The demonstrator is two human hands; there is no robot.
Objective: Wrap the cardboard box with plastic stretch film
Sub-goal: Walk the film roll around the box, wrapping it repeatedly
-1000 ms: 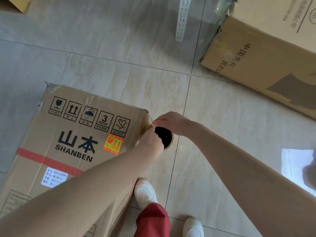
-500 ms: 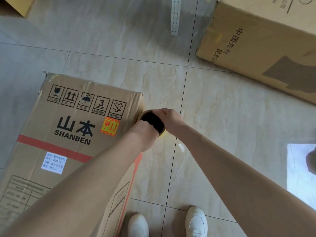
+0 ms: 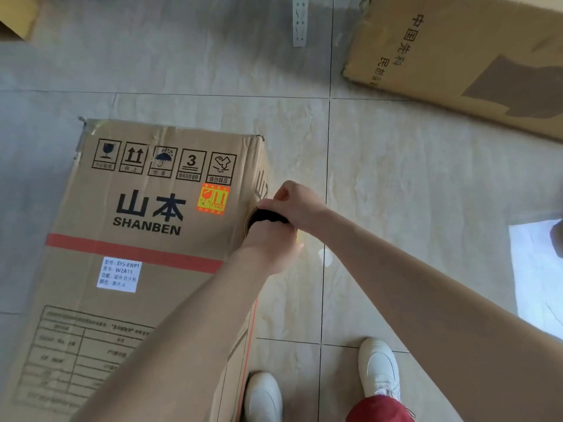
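A tall brown cardboard box (image 3: 146, 226) printed SHANBEN stands on the tiled floor at the left. Against its right edge I hold a stretch film roll (image 3: 264, 217) upright, and only the dark open end of its core shows. My left hand (image 3: 269, 243) grips the roll from the near side. My right hand (image 3: 292, 201) closes over its far rim. The film itself is too clear to make out on the box.
A second large cardboard box (image 3: 463, 65) lies at the top right. A white perforated metal strip (image 3: 299, 21) lies on the floor at the top centre. White paper (image 3: 536, 275) lies at the right edge. My two white shoes (image 3: 379, 368) stand beside the box.
The roll and both hands have moved left, from off the box's right corner to against its right edge. My feet have stepped and the view has shifted right.
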